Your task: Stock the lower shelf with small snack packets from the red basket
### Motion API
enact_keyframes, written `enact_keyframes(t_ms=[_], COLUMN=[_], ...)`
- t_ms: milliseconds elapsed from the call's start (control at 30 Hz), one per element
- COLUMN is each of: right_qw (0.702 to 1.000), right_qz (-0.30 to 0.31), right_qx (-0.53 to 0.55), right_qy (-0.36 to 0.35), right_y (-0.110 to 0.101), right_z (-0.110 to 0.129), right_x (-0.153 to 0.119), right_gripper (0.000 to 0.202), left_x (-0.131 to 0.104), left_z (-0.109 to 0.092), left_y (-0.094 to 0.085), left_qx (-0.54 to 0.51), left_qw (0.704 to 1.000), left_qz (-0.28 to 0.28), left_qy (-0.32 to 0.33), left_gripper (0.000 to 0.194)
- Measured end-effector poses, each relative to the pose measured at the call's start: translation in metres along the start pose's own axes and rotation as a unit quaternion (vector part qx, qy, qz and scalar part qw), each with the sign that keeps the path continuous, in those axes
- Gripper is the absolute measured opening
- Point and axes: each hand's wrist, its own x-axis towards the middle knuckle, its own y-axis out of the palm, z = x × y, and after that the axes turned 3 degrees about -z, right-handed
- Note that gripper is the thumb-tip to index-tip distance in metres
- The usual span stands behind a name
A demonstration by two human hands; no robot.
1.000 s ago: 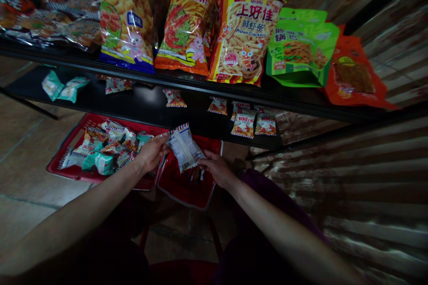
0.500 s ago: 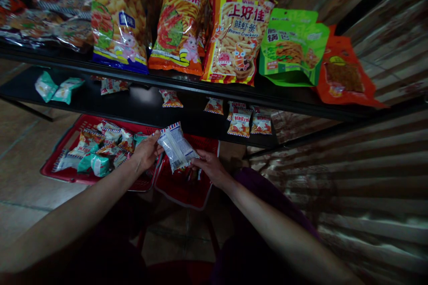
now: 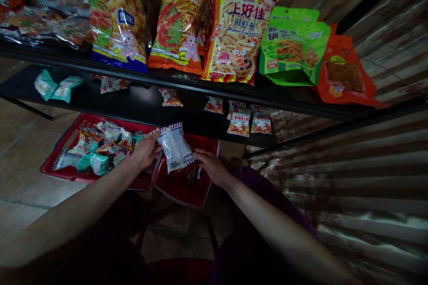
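While my left hand (image 3: 146,150) pinches the top left corner of a small snack packet (image 3: 175,148), my right hand (image 3: 214,168) has its fingers by the lower right edge. I can't tell if they grip it or only touch it, so I think the left side does most of the holding. The packet tilts, with its back seam showing, over the right red basket (image 3: 182,196). Just beside that, the left red basket (image 3: 70,136) has a messy heap of packs (image 3: 100,144). More little packs (image 3: 239,122) lie on the low black shelf (image 3: 133,107).
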Motion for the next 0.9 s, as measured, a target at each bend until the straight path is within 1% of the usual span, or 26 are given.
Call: enact_keyframes(t_ms=[33, 133, 200, 233, 267, 367, 433, 467, 533, 600, 667, 733, 833, 900], right_qw=[1.0, 0.994, 0.991, 0.992, 0.994, 0.997, 0.992, 0.99, 0.988, 0.989, 0.989, 0.988, 0.985, 0.986], right_qz=[0.012, 0.097, 0.126, 0.124, 0.11, 0.013, -0.035, -0.044, -0.049, -0.053, -0.055, -0.062, -0.07, -0.044], right_qx=[-0.009, -0.011, 0.001, 0.008, 0.018, 0.074, 0.118, 0.133, 0.143, 0.138, 0.135, 0.143, 0.155, 0.156], right_qy=[-0.017, -0.058, -0.041, -0.023, -0.006, 0.009, 0.009, 0.012, 0.019, 0.015, -0.006, -0.015, 0.02, 0.045], right_y=[0.0, 0.003, 0.005, 0.006, 0.007, 0.006, 0.003, 0.001, -0.004, -0.007, -0.008, -0.007, -0.004, -0.001], right_z=[0.001, 0.005, 0.006, 0.005, 0.005, 0.003, 0.003, 0.004, 0.005, 0.005, 0.004, 0.004, 0.007, 0.011], right_x=[0.0, 0.0, 0.001, 0.002, 0.004, 0.011, 0.018, 0.021, 0.026, 0.029, 0.029, 0.028, 0.025, 0.022], right_gripper=[0.035, 0.036, 0.039, 0.04, 0.04, 0.037, 0.035, 0.034, 0.031, 0.028, 0.026, 0.023, 0.019, 0.018], left_x=[-0.003, -0.011, -0.014, -0.015, -0.015, -0.017, -0.022, -0.025, -0.032, -0.04, -0.045, -0.046, -0.043, -0.04], left_z=[0.001, 0.008, 0.012, 0.013, 0.014, 0.014, 0.016, 0.018, 0.025, 0.033, 0.039, 0.043, 0.044, 0.043], left_y=[0.002, 0.008, 0.012, 0.014, 0.015, 0.016, 0.014, 0.013, 0.012, 0.011, 0.011, 0.011, 0.012, 0.012], left_qx=[0.013, 0.046, 0.051, 0.049, 0.047, 0.059, 0.079, 0.089, 0.1, 0.101, 0.1, 0.103, 0.075, 0.043], left_qw=[1.0, 0.997, 0.995, 0.995, 0.995, 0.993, 0.986, 0.98, 0.969, 0.966, 0.973, 0.977, 0.984, 0.989], left_qz=[0.013, 0.063, 0.084, 0.088, 0.09, 0.096, 0.117, 0.132, 0.166, 0.18, 0.16, 0.13, 0.107, 0.093], left_qy=[0.004, 0.001, -0.003, -0.004, -0.004, -0.031, -0.084, -0.116, -0.157, -0.155, -0.136, -0.132, -0.121, -0.108], left_gripper=[0.018, 0.024, 0.025, 0.025, 0.026, 0.031, 0.037, 0.04, 0.039, 0.033, 0.024, 0.017, 0.011, 0.009])
